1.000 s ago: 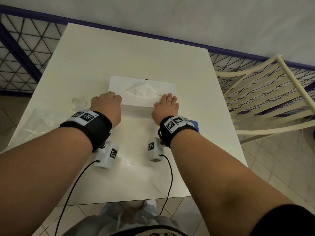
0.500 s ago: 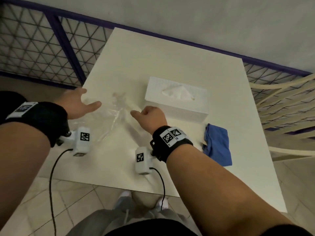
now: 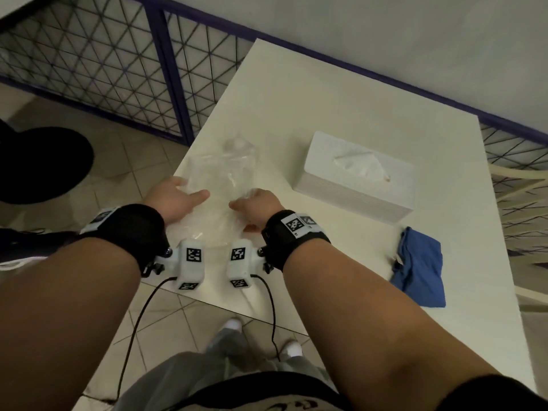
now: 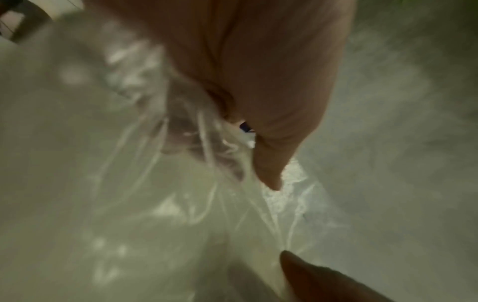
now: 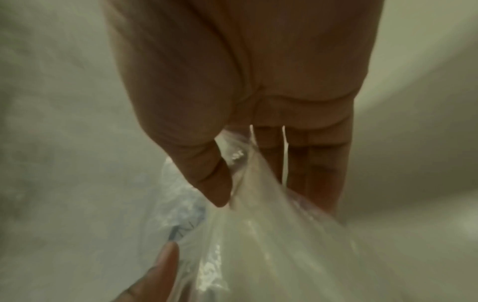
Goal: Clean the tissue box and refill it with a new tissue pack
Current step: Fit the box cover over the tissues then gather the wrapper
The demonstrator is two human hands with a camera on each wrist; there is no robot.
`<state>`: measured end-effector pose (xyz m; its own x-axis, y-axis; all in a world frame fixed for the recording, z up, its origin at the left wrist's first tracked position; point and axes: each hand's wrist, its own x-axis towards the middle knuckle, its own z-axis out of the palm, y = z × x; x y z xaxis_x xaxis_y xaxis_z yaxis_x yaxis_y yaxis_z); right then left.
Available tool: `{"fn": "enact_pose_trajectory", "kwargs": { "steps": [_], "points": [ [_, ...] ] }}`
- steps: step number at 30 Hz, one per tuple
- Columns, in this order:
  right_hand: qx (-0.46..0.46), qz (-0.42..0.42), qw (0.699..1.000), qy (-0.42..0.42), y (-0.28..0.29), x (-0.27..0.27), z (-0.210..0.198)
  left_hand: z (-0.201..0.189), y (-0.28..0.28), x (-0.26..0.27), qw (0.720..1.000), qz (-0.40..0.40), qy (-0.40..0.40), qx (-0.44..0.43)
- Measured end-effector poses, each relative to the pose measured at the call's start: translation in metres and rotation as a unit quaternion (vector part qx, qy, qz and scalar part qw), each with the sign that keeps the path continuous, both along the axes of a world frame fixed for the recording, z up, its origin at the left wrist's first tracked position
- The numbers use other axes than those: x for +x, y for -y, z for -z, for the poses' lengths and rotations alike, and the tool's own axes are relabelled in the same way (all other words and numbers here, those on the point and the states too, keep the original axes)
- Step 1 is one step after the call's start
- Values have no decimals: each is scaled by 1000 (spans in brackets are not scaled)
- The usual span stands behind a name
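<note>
A white tissue box (image 3: 355,179) with a tissue poking from its top slot stands on the white table (image 3: 326,96). Left of it, at the table's near left corner, lies a crumpled clear plastic wrapper (image 3: 222,179). My left hand (image 3: 175,197) grips the wrapper's left side; the film (image 4: 181,126) bunches under its curled fingers. My right hand (image 3: 255,204) pinches the wrapper's right side, and the plastic (image 5: 258,204) runs between thumb and fingers. Both hands are well left of the box.
A folded blue cloth (image 3: 421,268) lies near the table's front right edge. A cream chair (image 3: 527,179) stands to the right. A purple-framed wire fence (image 3: 118,66) runs behind and to the left. A dark round object (image 3: 38,164) sits on the tiled floor.
Both hands left the tissue box and moved left to the plastic wrapper. They have closed on it from either side, and the view has swung left.
</note>
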<state>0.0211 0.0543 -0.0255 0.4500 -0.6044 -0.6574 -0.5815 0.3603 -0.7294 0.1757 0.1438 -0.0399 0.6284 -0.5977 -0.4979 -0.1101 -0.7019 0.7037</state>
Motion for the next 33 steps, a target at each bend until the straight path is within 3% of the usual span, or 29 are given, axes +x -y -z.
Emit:
{"fn": "enact_pose_trajectory", "kwargs": {
  "steps": [2,4,6,14,21,24,26,29,31,33],
  "points": [
    [30,36,997,65,4,-10,-9,-13,3,-6,993,9,-97,-72],
    [22,49,991,119,9,-27,-22,-25,5,-12,963,26,-243,-113],
    [15,74,985,155,15,-49,-36,-36,10,-22,940,53,-306,-141],
    [-24,153,977,144,31,-126,-55,-61,44,-89,938,158,-273,-146],
    [-58,175,972,143,35,-178,-56,-57,66,-127,928,111,-302,-185],
    [-82,166,974,129,35,-197,-52,-58,71,-139,939,123,-230,-225],
    [-96,149,977,115,35,-207,-49,-61,76,-145,945,180,-127,-242],
    [-113,147,978,93,36,-217,-44,-66,89,-146,939,292,2,-180],
    [-127,145,978,76,38,-220,-42,-67,96,-145,922,358,33,-144],
    [-150,135,978,52,38,-223,-41,-68,100,-145,907,385,35,-170]
  ]
}}
